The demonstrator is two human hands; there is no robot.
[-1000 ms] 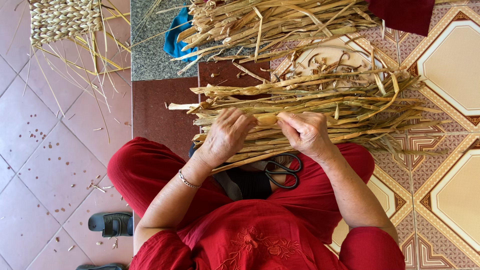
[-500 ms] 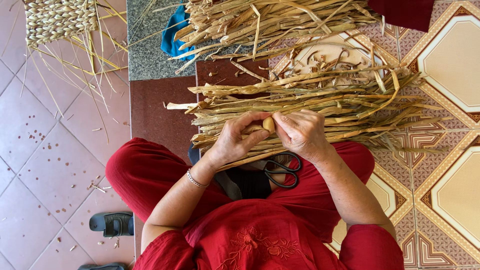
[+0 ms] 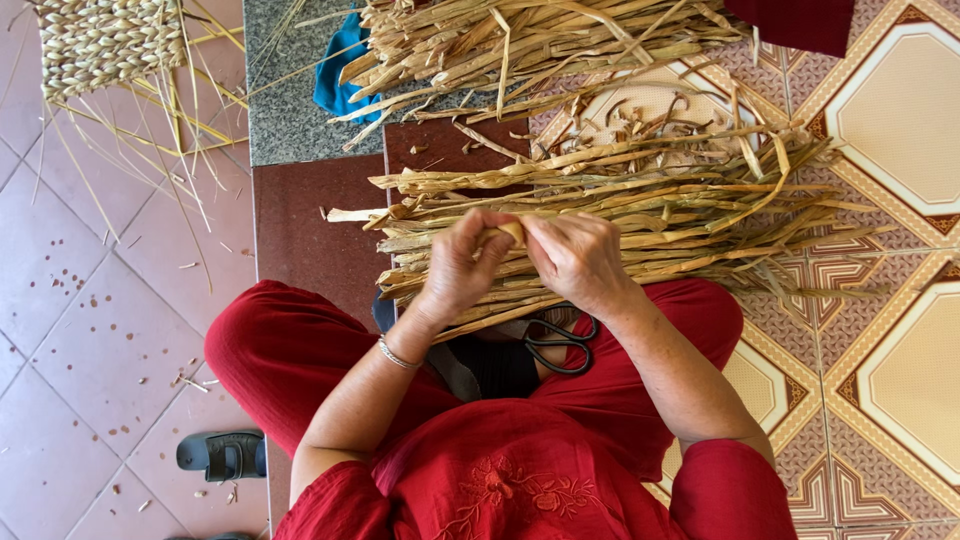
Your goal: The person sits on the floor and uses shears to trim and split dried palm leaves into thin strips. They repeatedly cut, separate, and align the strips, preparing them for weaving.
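I sit on the floor in red clothes with a pile of dried straw-coloured plant strips (image 3: 640,210) across my lap and the tiles. My left hand (image 3: 465,265) and my right hand (image 3: 578,258) meet above the pile, both pinching one pale strip (image 3: 510,231) between their fingertips. A thin bracelet circles my left wrist. Black-handled scissors (image 3: 556,340) lie on my lap just below my right hand.
A second heap of dried strips (image 3: 540,40) lies farther away, partly over a blue cloth (image 3: 337,80). A partly woven mat (image 3: 105,42) with loose ends sits at top left. A dark sandal (image 3: 222,455) rests on the pink tiles at bottom left.
My hands have lifted off the pile and come together, and the left wrist has turned upward. They now hold a single strip between the fingertips.
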